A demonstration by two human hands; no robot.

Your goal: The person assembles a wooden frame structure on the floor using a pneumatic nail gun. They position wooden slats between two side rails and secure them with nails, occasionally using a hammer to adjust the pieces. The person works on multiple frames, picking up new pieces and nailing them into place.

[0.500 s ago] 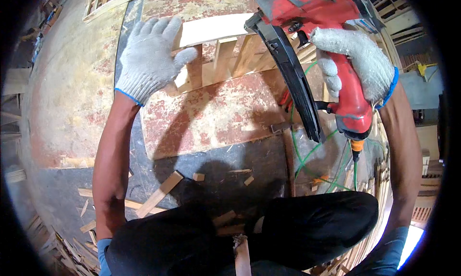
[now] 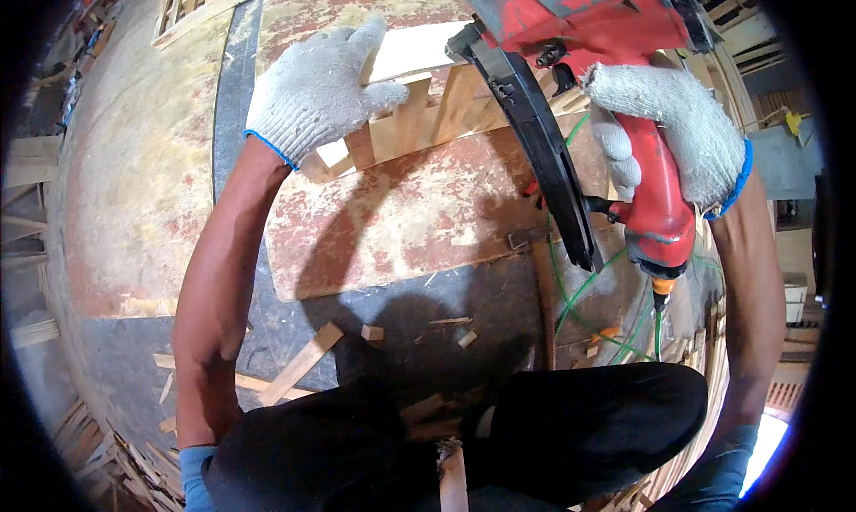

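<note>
In a white knit glove with a blue cuff, my left hand [image 2: 316, 89] lies over the left end of a slatted wooden frame [image 2: 419, 56]. Its thumb and forefinger are spread apart, while the other fingers are bent and partly hidden. My right hand [image 2: 673, 124], gloved alike, is closed around the handle of a red and black nail gun [image 2: 655, 187]. The gun's nose meets the frame's pale top board, and its long black magazine slants down toward me. Short slats stand beneath that board. A green air hose [image 2: 659, 325] hangs from the orange fitting at the handle's base.
A worn, paint-flaked board [image 2: 392, 236] lies under the frame, on the dark floor. Wood offcuts [image 2: 303, 360] are scattered before my knees. At the lower right, a hammer [image 2: 542, 289] lies by the green hose. Another slatted frame [image 2: 192, 8] sits far left, and wood strips pile along both sides.
My left hand has shifted right, onto the frame's end, and its outstretched fingers have bent. My right hand and the nail gun have stayed nearly in place at the board.
</note>
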